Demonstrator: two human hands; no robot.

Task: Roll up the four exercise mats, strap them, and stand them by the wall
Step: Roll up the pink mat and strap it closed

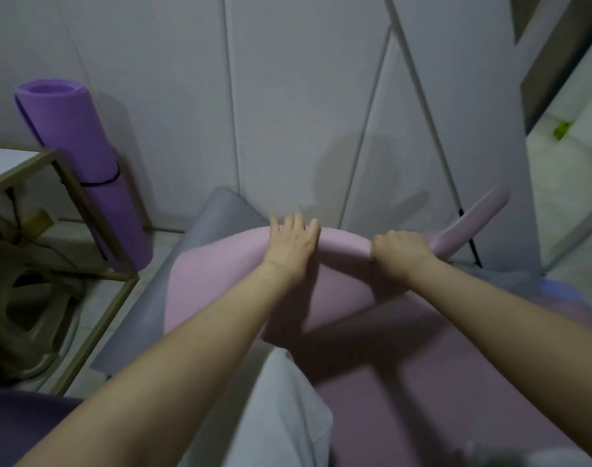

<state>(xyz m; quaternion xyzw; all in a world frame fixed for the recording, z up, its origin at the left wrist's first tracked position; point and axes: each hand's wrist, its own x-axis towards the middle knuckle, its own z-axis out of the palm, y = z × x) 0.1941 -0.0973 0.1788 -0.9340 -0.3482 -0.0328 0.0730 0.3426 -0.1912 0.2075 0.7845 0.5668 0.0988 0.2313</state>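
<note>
The white panelled wall [288, 96] is filling the far side of the view. The pink mat [213, 291] is lying on the floor in front of it, over a grey mat [220, 210], its far end curling over. A purple rolled mat [75, 139] is standing against the wall at the left, wearing a black strap [101, 182]. The left hand [291, 244] is pressing flat, fingers straight, on the pink curl. The right hand [400, 251] is gripping the curl's edge with curled fingers.

Upper left: rolled mat [82, 156] against the wall [288, 96], behind the desk [3, 163]. Centre: half-rolled mat [217, 276] atop a flat mat [143, 318].
</note>
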